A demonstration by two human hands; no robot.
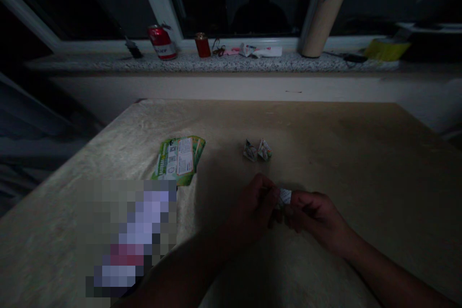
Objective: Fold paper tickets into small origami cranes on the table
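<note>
Between my two hands is a small folded piece of printed paper, whitish with fine print. My left hand pinches its left side with thumb and fingers. On its right side, my right hand grips it the same way; the fingers cover much of the paper. Just beyond my hands, two small folded paper shapes rest on the table: a left one and a right one, both pointed and printed. Farther left lies a stack of green printed packets.
A blurred-out pale object lies on the table at left. On the windowsill stand a red can, a small red jar, a crumpled wrapper, a tall cardboard tube and a yellow item.
</note>
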